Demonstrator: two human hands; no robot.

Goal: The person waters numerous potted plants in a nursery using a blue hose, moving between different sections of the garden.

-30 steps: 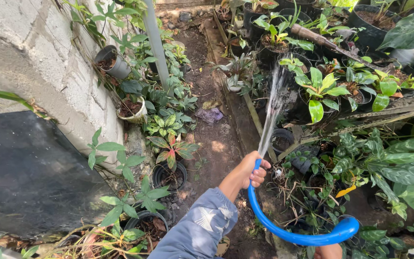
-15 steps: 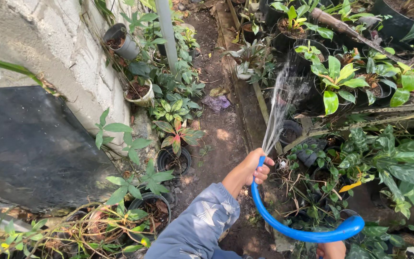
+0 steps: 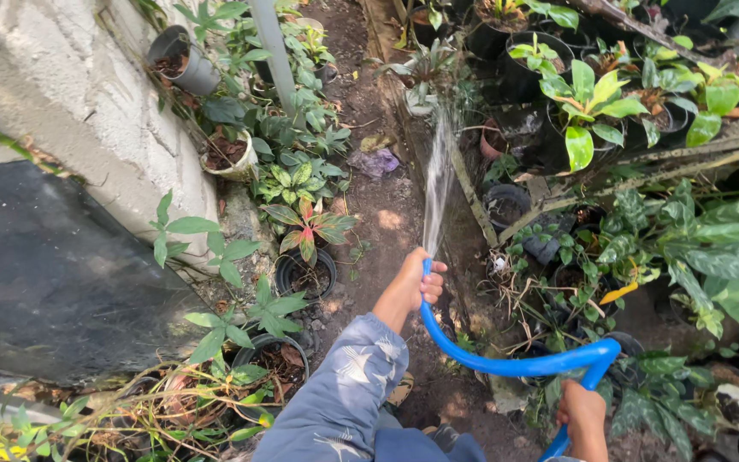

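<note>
The end of a blue hose [image 3: 506,364] is gripped in the left hand [image 3: 412,287], and a spray of water [image 3: 438,184] is thrown toward potted plants [image 3: 592,103]. The hose's bend is held by the right hand [image 3: 583,415]. A concrete wall [image 3: 62,77] is seen alongside.

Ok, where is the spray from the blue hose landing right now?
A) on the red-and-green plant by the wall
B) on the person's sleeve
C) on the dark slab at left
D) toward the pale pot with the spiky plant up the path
D: the water stream leaves the blue hose at the left hand and arcs up the path toward the pale pot; the right hand holds the hose lower down.
</note>
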